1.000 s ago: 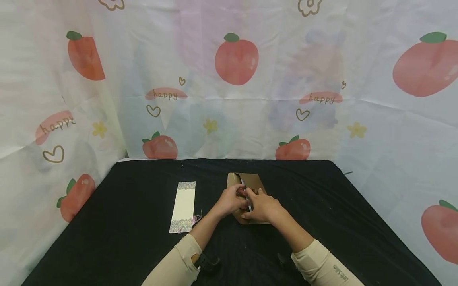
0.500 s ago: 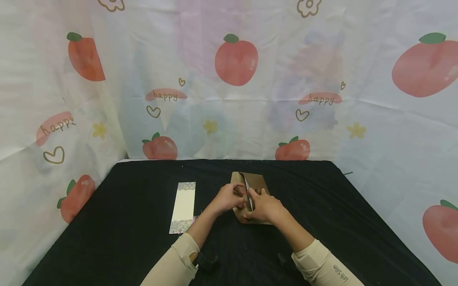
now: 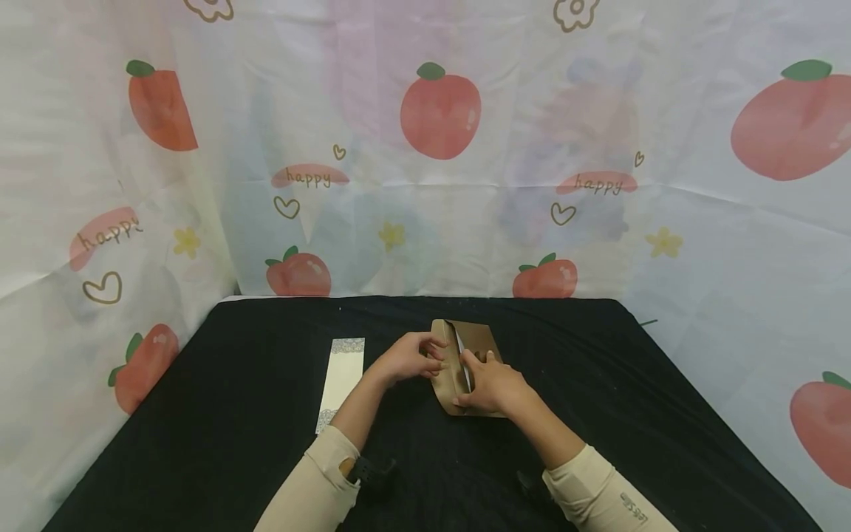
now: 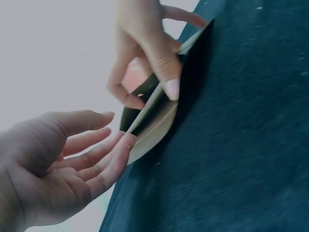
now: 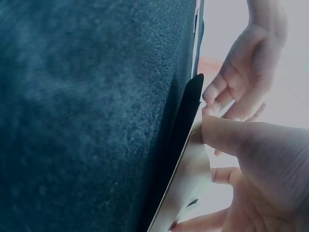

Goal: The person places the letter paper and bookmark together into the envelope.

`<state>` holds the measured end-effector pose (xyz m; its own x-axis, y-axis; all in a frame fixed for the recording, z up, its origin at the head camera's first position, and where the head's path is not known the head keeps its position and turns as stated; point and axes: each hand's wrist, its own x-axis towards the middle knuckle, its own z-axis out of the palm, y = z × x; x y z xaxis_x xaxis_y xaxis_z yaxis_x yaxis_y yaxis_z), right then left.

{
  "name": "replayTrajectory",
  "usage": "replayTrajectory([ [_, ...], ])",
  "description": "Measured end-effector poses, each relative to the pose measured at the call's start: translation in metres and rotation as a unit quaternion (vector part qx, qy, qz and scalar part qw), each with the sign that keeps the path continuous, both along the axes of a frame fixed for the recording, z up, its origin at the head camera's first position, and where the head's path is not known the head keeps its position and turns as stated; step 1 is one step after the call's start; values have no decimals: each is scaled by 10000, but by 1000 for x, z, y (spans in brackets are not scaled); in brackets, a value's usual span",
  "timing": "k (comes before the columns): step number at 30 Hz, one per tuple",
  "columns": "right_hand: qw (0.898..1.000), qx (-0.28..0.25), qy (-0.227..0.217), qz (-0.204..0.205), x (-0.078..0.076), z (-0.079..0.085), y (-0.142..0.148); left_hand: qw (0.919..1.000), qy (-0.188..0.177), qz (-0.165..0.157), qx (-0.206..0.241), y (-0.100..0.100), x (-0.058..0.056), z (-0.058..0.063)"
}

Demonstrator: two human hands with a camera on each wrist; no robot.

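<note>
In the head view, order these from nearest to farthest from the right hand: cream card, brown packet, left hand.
From the right hand:
1. Brown packet: right under that hand, in contact.
2. Left hand: to its left, by the packet's left edge.
3. Cream card: farthest left, partly hidden by the left forearm.

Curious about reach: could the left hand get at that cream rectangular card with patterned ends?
Probably yes: the left hand seems to grip nothing; the card lies nearby, only partly hidden by that forearm.
</note>
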<state>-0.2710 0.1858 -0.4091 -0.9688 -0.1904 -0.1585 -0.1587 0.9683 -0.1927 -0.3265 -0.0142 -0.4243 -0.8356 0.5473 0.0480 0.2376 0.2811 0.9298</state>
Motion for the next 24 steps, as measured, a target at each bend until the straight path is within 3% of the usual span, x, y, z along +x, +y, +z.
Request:
replayTrajectory([
  [4, 10000, 24, 52, 20, -1, -1, 0, 9997, 3, -135, -190, -11, -3, 4],
  [11, 9999, -37, 111, 38, -1, -2, 0, 9994, -123, -83, -302, -28, -7, 12],
  [17, 9999, -91, 72, 21, 0, -2, 0, 9986, -147, -127, -488, -35, -9, 12],
  [24, 10000, -48, 55, 59, 1, -1, 0, 9976, -262, 122, -632, -52, -12, 14],
])
